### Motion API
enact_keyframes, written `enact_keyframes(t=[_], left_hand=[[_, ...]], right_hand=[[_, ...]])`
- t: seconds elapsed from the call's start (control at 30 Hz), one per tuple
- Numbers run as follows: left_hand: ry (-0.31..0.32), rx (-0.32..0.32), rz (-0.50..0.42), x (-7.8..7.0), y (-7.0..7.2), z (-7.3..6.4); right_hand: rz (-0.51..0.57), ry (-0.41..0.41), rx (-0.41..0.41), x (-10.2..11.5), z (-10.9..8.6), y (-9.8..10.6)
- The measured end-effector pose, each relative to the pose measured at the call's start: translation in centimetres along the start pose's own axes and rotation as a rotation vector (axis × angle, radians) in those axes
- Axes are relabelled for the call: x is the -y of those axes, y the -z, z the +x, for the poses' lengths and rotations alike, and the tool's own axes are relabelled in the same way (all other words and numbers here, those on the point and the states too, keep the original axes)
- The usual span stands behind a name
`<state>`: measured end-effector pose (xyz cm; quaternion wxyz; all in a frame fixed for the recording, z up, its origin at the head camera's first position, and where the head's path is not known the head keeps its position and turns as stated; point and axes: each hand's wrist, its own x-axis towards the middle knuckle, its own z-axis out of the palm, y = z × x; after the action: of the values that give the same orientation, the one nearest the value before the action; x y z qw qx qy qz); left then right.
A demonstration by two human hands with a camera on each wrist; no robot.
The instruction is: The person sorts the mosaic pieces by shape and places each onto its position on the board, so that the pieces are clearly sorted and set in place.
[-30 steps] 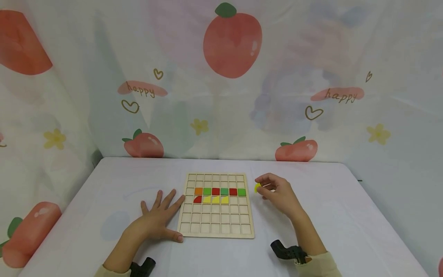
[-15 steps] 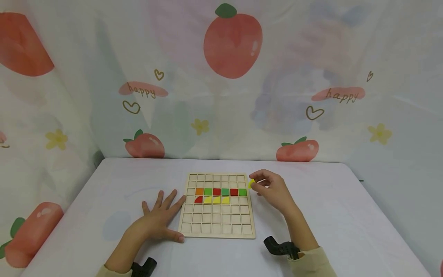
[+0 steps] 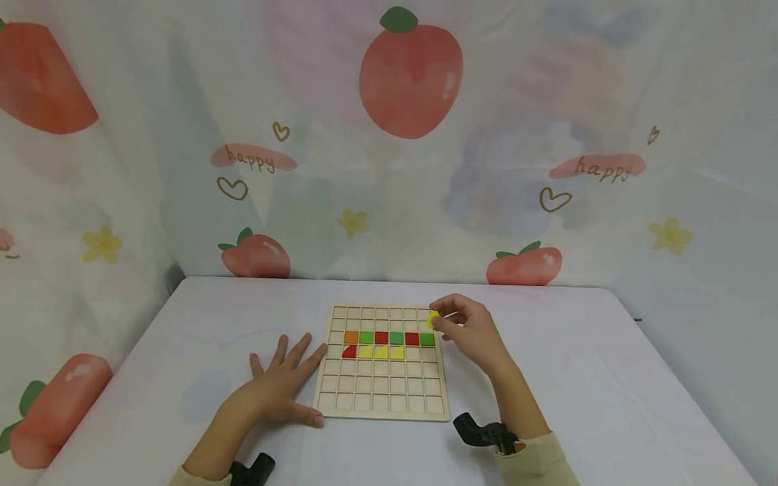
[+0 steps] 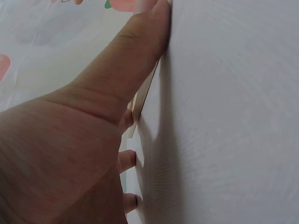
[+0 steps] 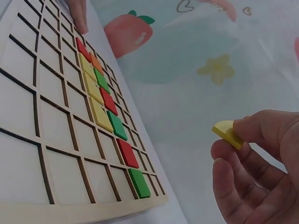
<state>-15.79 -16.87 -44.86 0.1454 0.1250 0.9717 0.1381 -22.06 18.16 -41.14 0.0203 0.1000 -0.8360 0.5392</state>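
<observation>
A wooden grid board (image 3: 383, 385) lies on the white table, with coloured tiles in two of its rows. One row runs orange, green, red, teal, red tile (image 3: 412, 339) and green; the row nearer me has a red tile (image 3: 349, 352) and three yellow tiles (image 3: 381, 352). My left hand (image 3: 273, 391) is spread flat on the table, its thumb and index finger at the board's left edge. Between thumb and fingers my right hand (image 3: 471, 331) pinches a yellow tile (image 5: 228, 132) with a curved edge, held above the board's far right side.
White cloth covers the table (image 3: 547, 378). Behind it hangs a printed fabric backdrop (image 3: 389, 202) with fruit and flower pictures. A black wrist camera (image 3: 483, 432) is strapped to the right wrist, another (image 3: 254, 469) to the left.
My right hand has moved left with the yellow tile, from beside the board to over its right edge. The left hand has stayed in place.
</observation>
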Motion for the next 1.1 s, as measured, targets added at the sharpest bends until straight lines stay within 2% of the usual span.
enact_keyframes(t=[0.5,0.63,0.77,0.83,1.1], left_hand=[[-0.03,-0.019,0.008,0.2,0.0,0.0],[-0.03,-0.017,0.008,0.0,0.0,0.0],[-0.027,-0.016,0.009,-0.1,0.1,-0.1],[-0.027,-0.016,0.01,-0.1,0.1,-0.2],[-0.026,-0.012,0.011,0.0,0.0,-0.1]], right_hand=[[0.025,-0.02,0.031,-0.8,-0.2,-0.8],[0.011,-0.031,0.025,0.1,-0.6,-0.9],[-0.009,-0.034,0.035,-0.3,-0.4,-1.2],[-0.011,-0.03,0.042,-1.5,0.0,-1.4],[-0.024,-0.029,0.056,-1.3,-0.1,-1.9]])
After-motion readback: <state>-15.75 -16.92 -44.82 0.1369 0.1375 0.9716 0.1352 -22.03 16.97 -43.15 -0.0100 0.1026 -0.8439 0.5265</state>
